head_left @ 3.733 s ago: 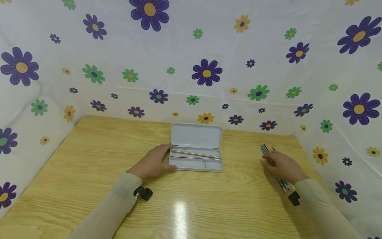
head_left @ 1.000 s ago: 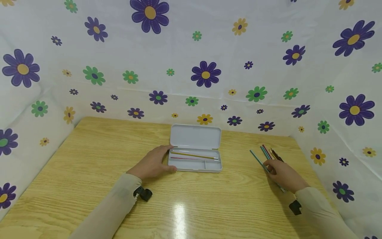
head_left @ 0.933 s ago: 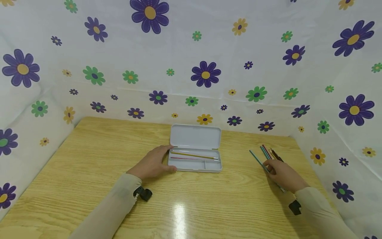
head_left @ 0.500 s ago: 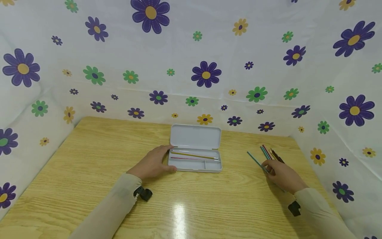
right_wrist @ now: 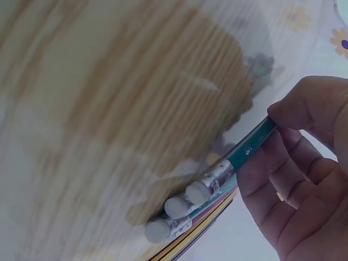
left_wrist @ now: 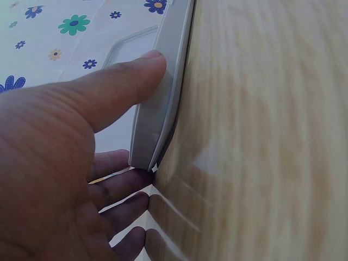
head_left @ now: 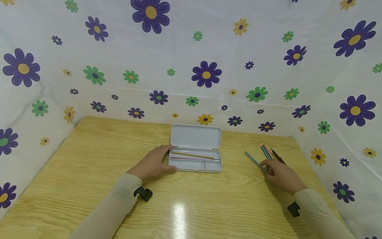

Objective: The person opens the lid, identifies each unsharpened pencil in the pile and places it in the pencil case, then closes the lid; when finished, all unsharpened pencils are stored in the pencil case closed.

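The left hand point(head_left: 152, 164) grips the left end of a rectangular, pale-grey hinged pencil case point(head_left: 188, 164), thumb against the front wall and fingers at the end. The case lies on the light wood-grain table point(head_left: 209, 205), lid raised; its rear compartment contains a slim yellow pencil point(head_left: 194, 155). The right hand point(head_left: 282, 174) pinches a green, eraser-tipped pencil point(right_wrist: 253, 144) between thumb and fingers, to the right of the case. Loose, multicoloured pencils point(head_left: 264, 151) lie on the table just beyond the right hand.
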A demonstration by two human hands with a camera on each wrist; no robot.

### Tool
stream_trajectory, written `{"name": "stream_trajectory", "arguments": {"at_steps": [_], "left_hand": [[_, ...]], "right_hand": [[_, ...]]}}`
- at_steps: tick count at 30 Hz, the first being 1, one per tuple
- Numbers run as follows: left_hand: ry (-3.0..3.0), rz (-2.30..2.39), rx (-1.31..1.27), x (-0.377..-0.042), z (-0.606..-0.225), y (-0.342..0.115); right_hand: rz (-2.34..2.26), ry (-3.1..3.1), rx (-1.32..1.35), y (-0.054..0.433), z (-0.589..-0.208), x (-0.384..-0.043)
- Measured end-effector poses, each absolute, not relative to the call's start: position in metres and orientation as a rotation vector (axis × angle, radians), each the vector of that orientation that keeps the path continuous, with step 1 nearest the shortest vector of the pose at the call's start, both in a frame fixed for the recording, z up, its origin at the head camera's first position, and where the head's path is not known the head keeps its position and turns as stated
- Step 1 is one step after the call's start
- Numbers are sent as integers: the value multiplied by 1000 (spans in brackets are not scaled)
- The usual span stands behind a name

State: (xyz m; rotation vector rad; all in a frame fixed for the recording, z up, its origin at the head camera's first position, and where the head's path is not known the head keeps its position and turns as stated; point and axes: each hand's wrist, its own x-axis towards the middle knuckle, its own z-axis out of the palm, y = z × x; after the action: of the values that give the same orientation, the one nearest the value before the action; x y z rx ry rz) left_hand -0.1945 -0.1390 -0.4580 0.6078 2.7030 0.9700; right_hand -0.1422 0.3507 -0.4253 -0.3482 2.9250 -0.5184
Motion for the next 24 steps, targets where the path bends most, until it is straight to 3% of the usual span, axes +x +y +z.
{"name": "stream_trajectory", "arguments": {"at_steps": [24], "left_hand": [[2699, 966, 591, -195, -460, -138]], "right_hand": [[-440, 3082, -446, 342, -421, -144]]}}
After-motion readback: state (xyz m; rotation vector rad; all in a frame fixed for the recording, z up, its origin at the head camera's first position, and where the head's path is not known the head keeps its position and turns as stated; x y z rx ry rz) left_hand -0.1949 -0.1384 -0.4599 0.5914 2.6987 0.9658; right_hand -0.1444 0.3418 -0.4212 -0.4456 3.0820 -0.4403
